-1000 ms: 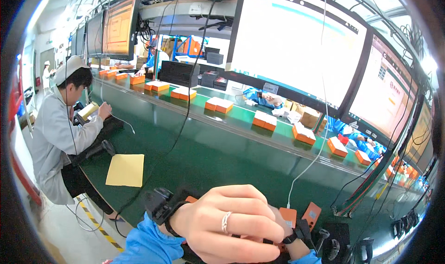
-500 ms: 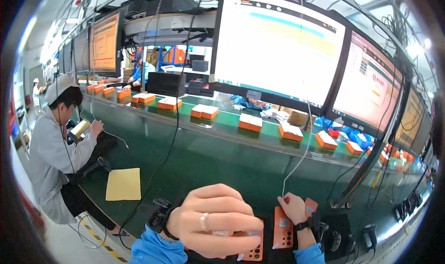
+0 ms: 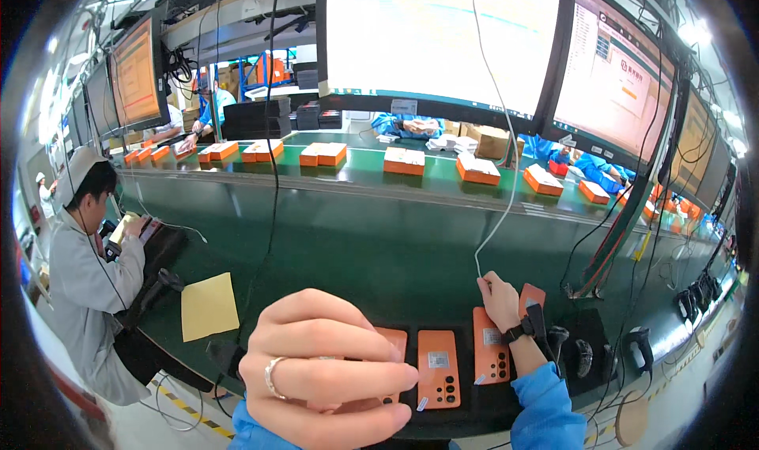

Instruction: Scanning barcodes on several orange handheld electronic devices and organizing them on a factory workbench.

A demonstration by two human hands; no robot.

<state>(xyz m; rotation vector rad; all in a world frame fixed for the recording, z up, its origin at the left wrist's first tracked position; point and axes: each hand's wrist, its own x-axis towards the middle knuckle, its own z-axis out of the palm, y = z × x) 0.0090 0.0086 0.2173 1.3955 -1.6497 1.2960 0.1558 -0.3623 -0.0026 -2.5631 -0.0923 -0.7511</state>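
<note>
My left hand point(image 3: 320, 363) is large in the foreground, ring on one finger, its fingers curled and pressed together over orange phones. Whatever its palm may hold is hidden. Beside its fingertips an orange phone point(image 3: 433, 359) lies back up, with a pale label and black camera lenses. Another orange phone point(image 3: 391, 341) is partly covered by that hand. My right hand point(image 3: 500, 301), a dark band at its wrist, closes at the end of a hanging white cable point(image 3: 506, 213), over the top of a third phone point(image 3: 481, 347). One more phone point(image 3: 532, 296) shows behind its wrist.
A yellow sheet point(image 3: 209, 308) lies at left, near a seated co-worker point(image 3: 91, 252). Open orange boxes point(image 3: 403, 162) line the conveyor beyond the green bench point(image 3: 379, 248). Large monitors point(image 3: 435, 47) hang above. Handheld scanners point(image 3: 640, 347) and loose cables lie at right.
My view has tilted down. My left hand has drawn back to the left, uncovering more of the middle phone. My right hand stays at the cable end above its phone.
</note>
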